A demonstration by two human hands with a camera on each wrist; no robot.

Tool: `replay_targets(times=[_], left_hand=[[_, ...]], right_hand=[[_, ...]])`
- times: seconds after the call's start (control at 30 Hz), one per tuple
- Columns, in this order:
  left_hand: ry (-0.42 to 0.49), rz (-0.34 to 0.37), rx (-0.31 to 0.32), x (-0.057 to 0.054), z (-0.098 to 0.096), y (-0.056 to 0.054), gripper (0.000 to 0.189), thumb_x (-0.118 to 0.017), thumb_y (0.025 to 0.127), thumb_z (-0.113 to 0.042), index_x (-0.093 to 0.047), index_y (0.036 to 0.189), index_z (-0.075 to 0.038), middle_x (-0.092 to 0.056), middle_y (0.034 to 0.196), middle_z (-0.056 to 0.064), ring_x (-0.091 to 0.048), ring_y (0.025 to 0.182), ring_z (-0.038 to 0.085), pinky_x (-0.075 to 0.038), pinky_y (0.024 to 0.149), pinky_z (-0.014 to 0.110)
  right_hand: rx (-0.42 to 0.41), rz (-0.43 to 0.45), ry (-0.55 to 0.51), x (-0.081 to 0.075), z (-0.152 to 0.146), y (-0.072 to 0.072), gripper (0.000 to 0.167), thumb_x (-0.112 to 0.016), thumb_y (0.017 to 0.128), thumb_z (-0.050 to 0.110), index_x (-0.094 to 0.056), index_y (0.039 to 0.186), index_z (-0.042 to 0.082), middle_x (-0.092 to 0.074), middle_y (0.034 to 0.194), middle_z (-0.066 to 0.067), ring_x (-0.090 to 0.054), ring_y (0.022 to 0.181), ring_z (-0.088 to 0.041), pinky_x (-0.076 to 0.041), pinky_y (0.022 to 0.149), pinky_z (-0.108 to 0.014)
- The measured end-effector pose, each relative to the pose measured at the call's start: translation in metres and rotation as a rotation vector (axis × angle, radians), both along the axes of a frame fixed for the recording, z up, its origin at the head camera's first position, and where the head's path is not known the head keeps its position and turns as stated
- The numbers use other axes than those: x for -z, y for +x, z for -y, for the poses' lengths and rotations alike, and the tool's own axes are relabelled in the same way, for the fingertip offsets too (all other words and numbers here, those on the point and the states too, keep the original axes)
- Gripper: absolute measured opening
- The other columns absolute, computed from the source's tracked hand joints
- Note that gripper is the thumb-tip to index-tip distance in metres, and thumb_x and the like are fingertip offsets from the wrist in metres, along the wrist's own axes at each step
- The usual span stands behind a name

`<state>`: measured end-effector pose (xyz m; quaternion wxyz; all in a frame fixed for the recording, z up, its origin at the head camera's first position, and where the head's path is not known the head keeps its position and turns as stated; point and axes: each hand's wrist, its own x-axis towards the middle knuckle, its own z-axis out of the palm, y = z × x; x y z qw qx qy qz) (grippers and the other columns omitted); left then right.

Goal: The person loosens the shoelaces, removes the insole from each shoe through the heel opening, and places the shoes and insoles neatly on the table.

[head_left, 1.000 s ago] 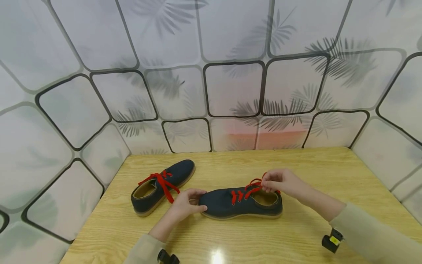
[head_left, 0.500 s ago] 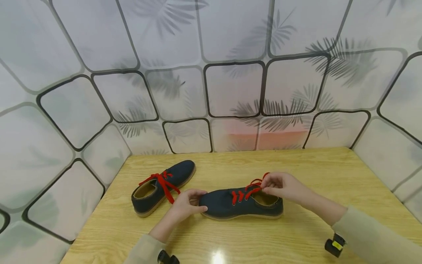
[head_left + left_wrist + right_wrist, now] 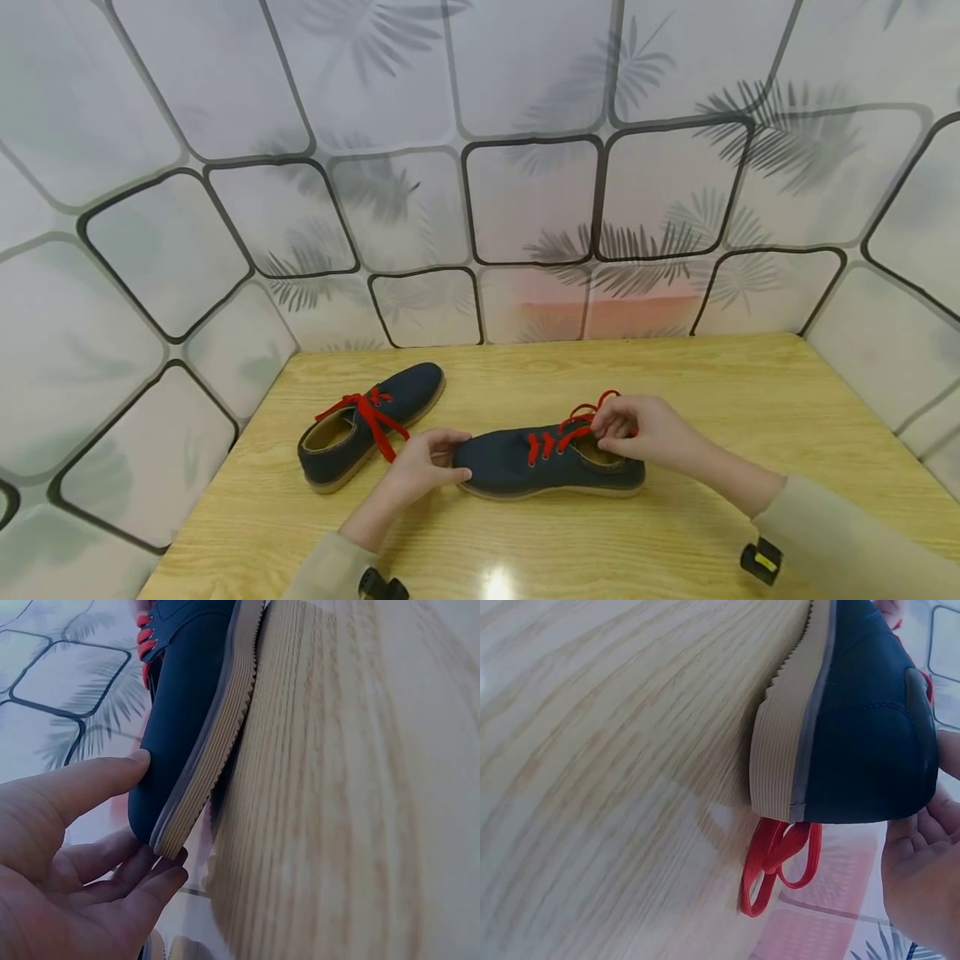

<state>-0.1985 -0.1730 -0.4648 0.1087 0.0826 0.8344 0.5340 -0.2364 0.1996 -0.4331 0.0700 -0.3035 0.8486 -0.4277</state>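
A navy shoe (image 3: 498, 460) with red laces lies on the table, toe to the left and heel to the right. My left hand (image 3: 417, 463) holds its toe, thumb on the near side and fingers around the tip, as the left wrist view also shows. At the shoe's opening, my right hand (image 3: 647, 432) has thumb and forefinger brought together by the red shoelace (image 3: 576, 432); its fingertips are partly hidden. In the right wrist view, red lace loops (image 3: 769, 862) show beyond the heel (image 3: 870, 772), and the hand (image 3: 922, 877) is beside the collar.
A matching navy shoe (image 3: 411, 392) stands at the left, toe pointing away, its red laces tied in a bow (image 3: 366, 410). The wooden table (image 3: 720, 375) ends at a patterned curtain (image 3: 525, 208) behind and at both sides.
My right hand has come slightly down over the shoe's opening, and a lace loop now shows above it. The left hand and both shoes have stayed nearly in place.
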Motion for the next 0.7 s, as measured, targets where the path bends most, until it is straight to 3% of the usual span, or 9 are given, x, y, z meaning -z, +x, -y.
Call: replay_targets(times=[0.23,0.4,0.7], left_hand=[[-0.030,0.004,-0.012,-0.003,-0.001,0.001,0.051,-0.083,0.090,0.000,-0.066,0.138,0.005,-0.066,0.140,0.025,-0.064,0.131,0.045,-0.058,0.109,0.051],[-0.045,0.003,-0.017,-0.003,-0.002,-0.001,0.051,-0.084,0.089,0.000,-0.066,0.137,0.003,-0.066,0.139,0.024,-0.064,0.131,0.045,-0.058,0.109,0.051],[-0.052,0.005,-0.012,-0.003,-0.002,-0.001,0.051,-0.084,0.089,0.000,-0.066,0.136,0.004,-0.067,0.138,0.023,-0.064,0.131,0.045,-0.058,0.108,0.051]], right_hand=[[0.039,-0.080,0.105,-0.003,0.004,0.003,0.014,-0.084,0.090,0.007,-0.078,0.101,0.010,-0.075,0.091,0.005,-0.066,0.079,0.001,-0.061,0.071,-0.021],[0.038,-0.084,0.156,-0.005,0.005,0.005,0.017,-0.087,0.088,0.011,-0.081,0.104,0.009,-0.078,0.092,0.003,-0.068,0.078,0.000,-0.061,0.069,-0.019],[0.012,-0.206,0.336,-0.009,0.015,0.011,0.026,-0.090,0.085,0.011,-0.082,0.108,0.003,-0.082,0.095,-0.004,-0.076,0.079,-0.010,-0.062,0.068,-0.020]])
